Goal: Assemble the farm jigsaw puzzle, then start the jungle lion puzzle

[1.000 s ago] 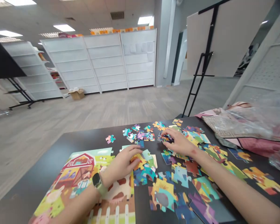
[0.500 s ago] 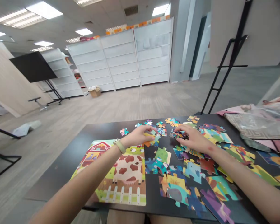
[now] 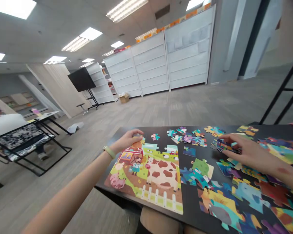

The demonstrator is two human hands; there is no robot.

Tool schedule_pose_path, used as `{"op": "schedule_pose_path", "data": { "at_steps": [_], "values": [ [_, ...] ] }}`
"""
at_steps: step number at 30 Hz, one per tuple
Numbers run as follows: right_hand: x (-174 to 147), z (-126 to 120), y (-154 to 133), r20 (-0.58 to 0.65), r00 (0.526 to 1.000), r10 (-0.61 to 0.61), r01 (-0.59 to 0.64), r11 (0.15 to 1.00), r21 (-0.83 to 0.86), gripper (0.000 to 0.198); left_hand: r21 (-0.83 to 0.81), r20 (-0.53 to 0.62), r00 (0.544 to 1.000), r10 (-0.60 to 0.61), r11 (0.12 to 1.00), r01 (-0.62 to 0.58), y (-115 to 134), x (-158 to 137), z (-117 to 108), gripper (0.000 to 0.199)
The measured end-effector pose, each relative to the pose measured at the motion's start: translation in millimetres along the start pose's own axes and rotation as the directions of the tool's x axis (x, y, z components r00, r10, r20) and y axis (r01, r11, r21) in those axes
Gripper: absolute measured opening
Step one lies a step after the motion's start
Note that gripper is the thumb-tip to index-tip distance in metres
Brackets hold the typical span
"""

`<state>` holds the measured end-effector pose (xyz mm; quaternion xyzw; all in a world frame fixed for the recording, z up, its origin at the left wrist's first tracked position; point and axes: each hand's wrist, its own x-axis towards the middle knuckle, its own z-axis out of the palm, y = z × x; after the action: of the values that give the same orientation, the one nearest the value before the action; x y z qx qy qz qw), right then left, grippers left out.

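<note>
White shelving (image 3: 161, 65), black screen (image 3: 81, 79)

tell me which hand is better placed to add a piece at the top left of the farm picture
Left, most likely. The left hand already rests at the top left corner of the assembled farm picture, fingers curled on a piece there. The right hand is across the table among the loose pieces.

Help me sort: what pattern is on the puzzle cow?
White with brown spots, on the cow; head view.

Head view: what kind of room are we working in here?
Probably a large open office or showroom: rows of white shelf units along the far wall, strip ceiling lights, a screen on a stand, and work tables on a wide floor.
</note>
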<state>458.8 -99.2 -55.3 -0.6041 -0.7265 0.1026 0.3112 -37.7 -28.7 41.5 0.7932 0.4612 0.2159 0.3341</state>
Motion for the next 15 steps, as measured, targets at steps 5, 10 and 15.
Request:
{"op": "schedule_pose_path", "data": {
  "at_steps": [5, 10, 15],
  "values": [
    [-1.1, -0.9, -3.0, -0.013, 1.0, -0.017, 0.017, 1.0, -0.004, 0.043, 0.233, -0.12, 0.993, 0.016, 0.972, 0.012, -22.4, -49.8, 50.8, 0.055],
    [-5.1, -7.6, -5.2, -0.017, 1.0, -0.002, 0.003, 1.0, 0.014, 0.041, 0.42, -0.112, 0.994, -0.017, 0.905, 0.062, -29.0, -93.0, 76.1, 0.083],
    [-0.2, -7.8, 11.9, -0.054, 0.999, 0.004, -0.006, 0.999, -0.047, 0.045, 0.624, -0.108, 0.993, -0.051, 0.774, 0.108, -50.1, -98.1, 62.0, 0.085]
  ]
}}
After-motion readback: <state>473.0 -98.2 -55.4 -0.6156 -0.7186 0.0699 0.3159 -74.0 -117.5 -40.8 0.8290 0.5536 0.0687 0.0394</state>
